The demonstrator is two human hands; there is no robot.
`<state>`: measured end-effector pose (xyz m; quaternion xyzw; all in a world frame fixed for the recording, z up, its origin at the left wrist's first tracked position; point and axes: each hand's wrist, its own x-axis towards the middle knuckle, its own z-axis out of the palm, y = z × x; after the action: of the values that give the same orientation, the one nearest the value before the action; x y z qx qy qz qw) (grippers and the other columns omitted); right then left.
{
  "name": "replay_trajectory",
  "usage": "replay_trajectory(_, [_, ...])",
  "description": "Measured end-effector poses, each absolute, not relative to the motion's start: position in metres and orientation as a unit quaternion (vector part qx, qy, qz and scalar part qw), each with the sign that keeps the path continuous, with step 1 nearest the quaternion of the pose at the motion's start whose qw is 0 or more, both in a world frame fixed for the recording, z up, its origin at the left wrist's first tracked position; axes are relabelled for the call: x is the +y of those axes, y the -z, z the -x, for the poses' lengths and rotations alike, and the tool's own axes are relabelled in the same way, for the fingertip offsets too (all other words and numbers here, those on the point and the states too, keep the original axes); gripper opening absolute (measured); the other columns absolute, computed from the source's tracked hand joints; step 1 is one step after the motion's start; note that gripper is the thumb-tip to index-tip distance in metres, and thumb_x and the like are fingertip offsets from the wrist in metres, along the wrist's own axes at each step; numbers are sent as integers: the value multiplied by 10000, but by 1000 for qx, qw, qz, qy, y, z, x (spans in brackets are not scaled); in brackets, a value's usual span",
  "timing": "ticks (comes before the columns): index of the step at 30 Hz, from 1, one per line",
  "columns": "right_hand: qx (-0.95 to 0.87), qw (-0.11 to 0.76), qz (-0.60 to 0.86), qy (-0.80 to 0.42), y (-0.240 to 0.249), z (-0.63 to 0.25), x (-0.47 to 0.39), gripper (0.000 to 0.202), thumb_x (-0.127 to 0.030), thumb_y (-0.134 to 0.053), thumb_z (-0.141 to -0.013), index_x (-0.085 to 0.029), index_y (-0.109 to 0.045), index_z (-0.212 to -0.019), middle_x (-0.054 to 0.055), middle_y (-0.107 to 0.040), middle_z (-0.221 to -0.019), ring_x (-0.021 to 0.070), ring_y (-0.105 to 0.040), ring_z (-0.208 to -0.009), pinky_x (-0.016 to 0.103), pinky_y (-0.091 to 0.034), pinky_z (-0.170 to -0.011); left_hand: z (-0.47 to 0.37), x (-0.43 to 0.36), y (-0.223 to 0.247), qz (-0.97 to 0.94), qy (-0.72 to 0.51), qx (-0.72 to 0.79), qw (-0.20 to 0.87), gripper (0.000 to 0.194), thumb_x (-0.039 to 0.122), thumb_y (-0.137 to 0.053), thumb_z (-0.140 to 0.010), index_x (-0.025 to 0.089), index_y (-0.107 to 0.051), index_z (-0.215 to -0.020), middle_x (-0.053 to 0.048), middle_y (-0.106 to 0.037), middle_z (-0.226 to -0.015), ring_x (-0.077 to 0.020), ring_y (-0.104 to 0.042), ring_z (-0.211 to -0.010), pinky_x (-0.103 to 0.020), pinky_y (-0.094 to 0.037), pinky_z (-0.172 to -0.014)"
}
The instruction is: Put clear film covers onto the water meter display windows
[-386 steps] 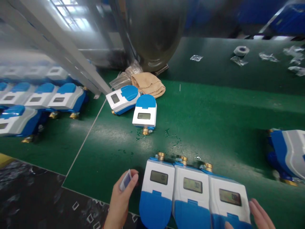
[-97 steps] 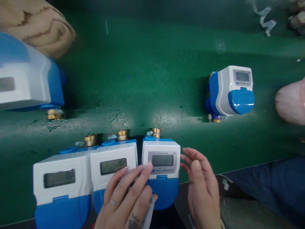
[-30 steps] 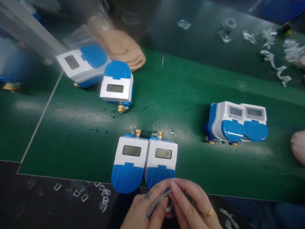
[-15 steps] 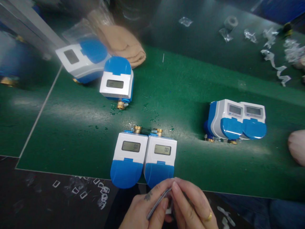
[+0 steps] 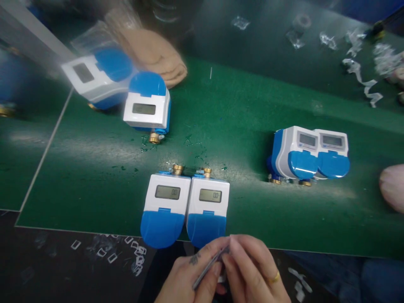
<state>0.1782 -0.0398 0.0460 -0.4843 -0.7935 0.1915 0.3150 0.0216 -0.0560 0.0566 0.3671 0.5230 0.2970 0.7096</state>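
My left hand (image 5: pixel 195 269) is closed on a thin, flat, grey-edged piece (image 5: pixel 206 269), held tilted between thumb and fingers below the table's front edge. My right hand (image 5: pixel 255 269), with a ring on one finger, pinches at the upper end of that piece. The fingers hide most of it, so its kind is unclear. Just beyond the hands, two blue and white water meters, a left one (image 5: pixel 166 210) and a right one (image 5: pixel 208 210), lie side by side at the edge. Both displays are lit, and their brass fittings point away from me.
Another water meter (image 5: pixel 147 103) stands farther back beside a tilted one (image 5: pixel 97 78) and a tan cloth (image 5: pixel 154 52). Two more meters (image 5: pixel 304 153) sit at the right, near part of another person's hand (image 5: pixel 393 187). Plastic scraps (image 5: pixel 362 82) lie at the back right.
The view has shifted slightly, so the meters sit a little farther left and higher. My hands keep their hold on the flat piece, with the right fingers moved slightly.
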Motion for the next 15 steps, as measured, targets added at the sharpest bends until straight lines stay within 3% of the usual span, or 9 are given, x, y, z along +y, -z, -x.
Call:
replay_trajectory(3, [-785,333,485,-195,-45,-179,-36,472,-9,-562,-876,-217,-593,-1298,73,-585,-1024,162,-623,-873,243,-596,-654,-24,-55,-60,-352,-288,531,715,386,372,-420,-978,247,-594,-1299,-32,-770,-996,-133,-739,-691,-187,-592,-680])
replay_trajectory(9, [-806,293,472,-205,-50,-184,-40,379,38,-530,-865,-142,-658,-1173,95,-571,-1152,184,-593,-1021,240,-587,-761,-23,-52,-62,-313,-302,524,732,347,349,-458,-970,294,-610,-1277,-12,-747,-1106,-118,-734,-709,-184,-596,-704])
replay_trajectory(15, [-788,325,474,-222,-49,-179,-31,426,-57,-564,-900,-186,-574,-1306,65,-552,-1039,135,-603,-880,190,-586,-679,-16,-48,-58,-405,-295,491,713,385,269,-431,-983,328,-541,-1347,-6,-694,-1240,-110,-728,-785,-181,-588,-758])
